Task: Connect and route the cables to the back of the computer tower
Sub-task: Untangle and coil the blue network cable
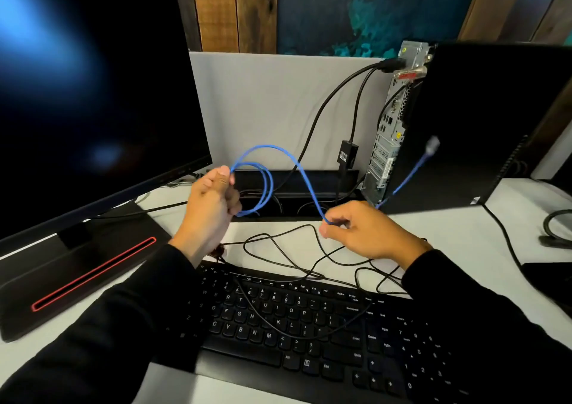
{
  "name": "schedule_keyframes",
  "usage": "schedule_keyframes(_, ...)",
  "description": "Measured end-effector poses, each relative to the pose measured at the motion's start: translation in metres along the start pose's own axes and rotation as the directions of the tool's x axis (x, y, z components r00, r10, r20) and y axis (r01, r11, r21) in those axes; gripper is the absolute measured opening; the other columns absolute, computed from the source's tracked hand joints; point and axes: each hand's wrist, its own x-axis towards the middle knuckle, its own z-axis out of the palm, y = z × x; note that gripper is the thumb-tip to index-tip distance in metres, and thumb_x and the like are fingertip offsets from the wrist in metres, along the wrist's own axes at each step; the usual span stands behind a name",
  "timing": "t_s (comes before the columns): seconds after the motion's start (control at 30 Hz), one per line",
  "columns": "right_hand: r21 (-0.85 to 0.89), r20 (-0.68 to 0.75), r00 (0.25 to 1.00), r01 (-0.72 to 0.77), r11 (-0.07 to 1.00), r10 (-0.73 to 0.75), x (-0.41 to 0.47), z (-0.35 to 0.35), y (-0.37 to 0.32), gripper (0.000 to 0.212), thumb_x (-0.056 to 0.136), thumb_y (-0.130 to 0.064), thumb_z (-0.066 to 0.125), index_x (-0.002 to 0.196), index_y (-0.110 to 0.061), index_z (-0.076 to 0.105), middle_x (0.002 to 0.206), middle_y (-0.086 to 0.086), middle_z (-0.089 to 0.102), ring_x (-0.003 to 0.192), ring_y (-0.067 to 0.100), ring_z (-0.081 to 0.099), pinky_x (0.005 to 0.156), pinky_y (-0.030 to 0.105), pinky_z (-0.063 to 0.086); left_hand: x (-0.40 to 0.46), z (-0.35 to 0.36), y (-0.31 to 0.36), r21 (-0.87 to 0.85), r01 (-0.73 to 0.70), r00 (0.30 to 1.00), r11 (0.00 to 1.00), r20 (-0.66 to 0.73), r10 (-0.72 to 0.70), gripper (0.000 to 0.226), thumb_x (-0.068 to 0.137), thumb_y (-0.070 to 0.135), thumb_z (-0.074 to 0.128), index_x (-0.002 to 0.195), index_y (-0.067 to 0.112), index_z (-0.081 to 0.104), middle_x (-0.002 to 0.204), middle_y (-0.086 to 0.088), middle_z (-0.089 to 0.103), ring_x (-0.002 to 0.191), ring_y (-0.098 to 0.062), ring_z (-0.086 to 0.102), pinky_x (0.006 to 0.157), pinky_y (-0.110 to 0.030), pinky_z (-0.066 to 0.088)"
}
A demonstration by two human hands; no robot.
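I see my left hand [213, 205] curled around a few loops of the blue network cable [288, 159], and my right hand [359, 230] pinching the same cable farther along, so both hands are closed on it. The cable hangs in the air above the counter [464, 233], and its clear plug [432, 145] swings loose in front of the computer tower [483, 125]. The plug is not in yet. I think this cable is light and bendy, so it will flop and twist if I hold it far from the end. I would slide my right hand up close behind the plug to aim it at the back panel [390, 131]. The little clip on such plugs could snap, so I would push softly. Thin black cables [278, 249] lie tangled by the keyboard [309, 326].
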Motion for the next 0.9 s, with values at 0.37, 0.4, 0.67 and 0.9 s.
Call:
schedule_keyframes(0.37,-0.236,-0.250,0.896,0.310,0.921,-0.366,-0.023,-0.027,-0.019,0.046,0.106,-0.045,0.036,0.104,-0.014,0.071,0.096,-0.005,0.063,0.090,0.016,0.056,0.080,0.033,0.047,0.002,0.002,-0.018,0.139,-0.025,0.996,0.990,-0.079,0.037,0.038,0.112,0.021,0.034,0.076,0.019,0.047,0.051,0.013,0.028,0.046,-0.007,0.024,0.047,-0.022,0.028)
schedule_keyframes(0.4,-0.244,-0.237,0.885,0.346,0.906,-0.402,-0.025,-0.026,-0.037,0.049,0.106,-0.047,0.034,0.103,-0.014,0.070,0.095,-0.005,0.065,0.090,0.016,0.057,0.079,0.033,0.048,-0.001,0.006,-0.021,0.175,-0.040,0.997,0.984,-0.055,0.050,0.039,0.112,0.022,0.035,0.075,0.020,0.049,0.051,0.013,0.030,0.047,-0.007,0.027,0.048,-0.022,0.030)
schedule_keyframes(0.67,0.761,-0.373,0.899,0.438,0.479,-0.230,-0.016,-0.046,-0.131,0.044,0.107,-0.037,0.025,0.070,-0.015,0.030,0.050,-0.008,0.030,0.044,0.010,0.025,0.047,0.022,0.024,-0.007,0.007,-0.027,0.236,-0.069,0.996,0.969,-0.034,0.079,0.037,0.111,0.025,0.037,0.078,0.018,0.052,0.054,0.011,0.043,0.051,-0.008,0.039,0.053,-0.024,0.039)
schedule_keyframes(0.9,0.624,-0.507,0.861,0.392,0.676,-0.031,0.003,-0.018,-0.107,0.047,0.104,-0.050,0.034,0.066,-0.021,0.036,0.054,-0.010,0.034,0.049,0.012,0.031,0.052,0.026,0.028,-0.003,0.003,-0.024,0.185,-0.054,0.995,0.981,-0.076,0.069,0.047,0.111,0.023,0.035,0.067,0.027,0.053,0.059,0.005,0.041,0.052,-0.008,0.033,0.054,-0.027,0.033)
